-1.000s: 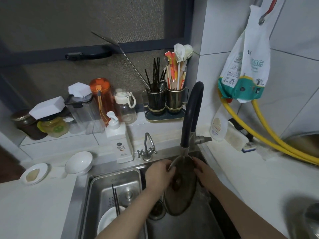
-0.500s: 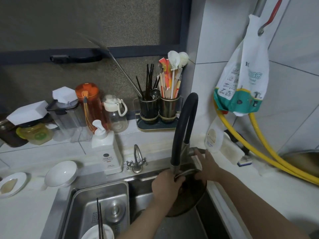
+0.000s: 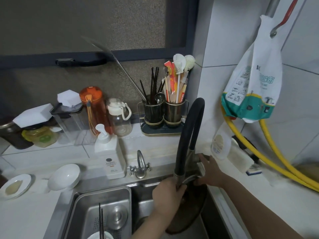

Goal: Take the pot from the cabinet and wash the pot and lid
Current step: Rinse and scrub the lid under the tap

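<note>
Fingers of left hand curled round lid rim, held on edge in sink. Right hand extended, touching tap lever. Likely wet, slippery, glass: grip rim firmly.

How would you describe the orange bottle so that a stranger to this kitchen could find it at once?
Start at the black tap arching over the sink, then look left along the ledge under the window. The orange bottle stands among the containers there, behind the white pump bottle. It is the only orange one, between a clear lidded box and a clear white-capped bottle.
</note>
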A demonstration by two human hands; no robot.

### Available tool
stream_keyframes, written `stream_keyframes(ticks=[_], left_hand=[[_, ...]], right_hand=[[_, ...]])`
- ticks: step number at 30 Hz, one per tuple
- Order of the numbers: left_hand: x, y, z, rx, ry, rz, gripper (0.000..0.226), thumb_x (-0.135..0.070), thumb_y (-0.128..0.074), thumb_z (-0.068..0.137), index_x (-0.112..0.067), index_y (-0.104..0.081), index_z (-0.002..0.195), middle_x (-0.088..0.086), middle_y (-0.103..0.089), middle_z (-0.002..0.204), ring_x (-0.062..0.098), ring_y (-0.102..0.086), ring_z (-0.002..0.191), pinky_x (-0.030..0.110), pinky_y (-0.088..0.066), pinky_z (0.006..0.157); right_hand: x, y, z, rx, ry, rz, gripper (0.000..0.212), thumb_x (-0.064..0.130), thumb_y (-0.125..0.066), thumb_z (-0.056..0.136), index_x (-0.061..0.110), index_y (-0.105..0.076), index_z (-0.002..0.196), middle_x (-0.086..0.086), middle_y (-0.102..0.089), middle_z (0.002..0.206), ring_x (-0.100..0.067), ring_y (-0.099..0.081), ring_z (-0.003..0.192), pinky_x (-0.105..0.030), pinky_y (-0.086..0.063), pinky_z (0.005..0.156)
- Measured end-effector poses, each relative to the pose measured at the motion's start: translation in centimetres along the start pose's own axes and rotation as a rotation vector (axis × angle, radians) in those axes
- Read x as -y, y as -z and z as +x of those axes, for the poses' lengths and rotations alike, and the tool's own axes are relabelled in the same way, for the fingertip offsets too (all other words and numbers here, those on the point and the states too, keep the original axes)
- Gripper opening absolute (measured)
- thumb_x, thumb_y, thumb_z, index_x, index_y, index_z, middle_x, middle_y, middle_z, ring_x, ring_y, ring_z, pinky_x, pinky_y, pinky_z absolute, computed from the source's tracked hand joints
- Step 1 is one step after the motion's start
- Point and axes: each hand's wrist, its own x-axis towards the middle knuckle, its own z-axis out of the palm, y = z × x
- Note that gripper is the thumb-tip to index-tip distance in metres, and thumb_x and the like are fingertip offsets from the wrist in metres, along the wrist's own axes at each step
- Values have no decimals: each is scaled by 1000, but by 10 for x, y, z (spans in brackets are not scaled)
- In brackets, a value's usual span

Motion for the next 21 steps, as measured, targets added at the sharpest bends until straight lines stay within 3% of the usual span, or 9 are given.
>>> stream_keyframes(ticks=[3,5,10,17,19,21], left_hand=[[-1,4,2,23,8,15,31,-45,-52,90,-24,-60,112,-3,-66,113,19,-60,110,27,-45,85],[-1,4,4,23,0,37,29,-42,-51,91,-22,-60,111,-1,-66,115,20,-60,110,27,-45,85],[6,-1,4,26,-27,89,29,-40,-47,93,-22,-58,113,-2,-64,115,18,-60,110,27,-46,85],[18,-14,-7,55,-93,138,28,-42,-48,91,-26,-60,110,-4,-66,114,16,-60,110,29,-46,86],[22,-12,-9,44,-112,139,28,-43,-47,91,-26,-60,109,-4,-66,113,16,-60,108,29,-47,85],[27,-10,-13,23,-124,156,28,-43,-47,91,-27,-60,110,-5,-66,113,16,-60,108,29,-47,83]], right_hand=[[23,15,-18,24,12,-21,120,53,-78,60,27,-4,150,-13,-8,155,-37,-4,144,-48,-10,119],[23,18,-20,57,3,-12,109,36,-75,74,18,1,151,-11,-11,153,-36,0,145,-44,-3,119],[22,16,-15,49,-56,84,113,38,-76,58,25,-11,150,-15,-11,154,-36,-14,143,-46,-26,116],[26,8,-23,7,-41,167,109,43,-71,54,24,-18,148,-9,-16,152,-32,-21,140,-39,-34,110],[31,1,-33,15,-23,152,95,41,-72,66,21,-26,146,-8,-25,150,-27,-30,137,-34,-36,108],[37,-13,-46,2,-48,205,61,31,-67,81,16,-44,136,-7,-45,139,-19,-46,122,-20,-41,98]])
